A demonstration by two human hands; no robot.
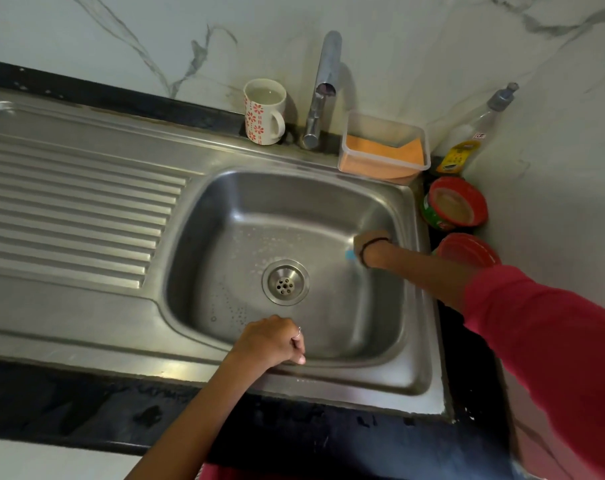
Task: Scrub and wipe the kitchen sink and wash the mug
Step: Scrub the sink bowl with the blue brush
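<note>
The steel sink basin point(294, 209) fills the middle, with its drain point(285, 282) at the centre and water drops around it. My right hand point(372, 247) is low against the basin's right wall, blurred, and grips a small blue scrubber point(350, 255) whose tip shows at its left. My left hand point(273, 341) sits at the front rim point(346, 374) with its fingers curled over the edge and the thumb on the rim. A white mug point(263, 110) with red flowers stands upright on the back ledge, left of the tap point(323, 88), with cloudy liquid in it.
A ribbed drainboard point(72, 202) lies to the left. A clear tub with an orange cloth point(384, 150) stands behind the basin. A dish soap bottle point(474, 133), a red tub point(455, 204) and a red lid point(467, 249) crowd the right corner by the wall.
</note>
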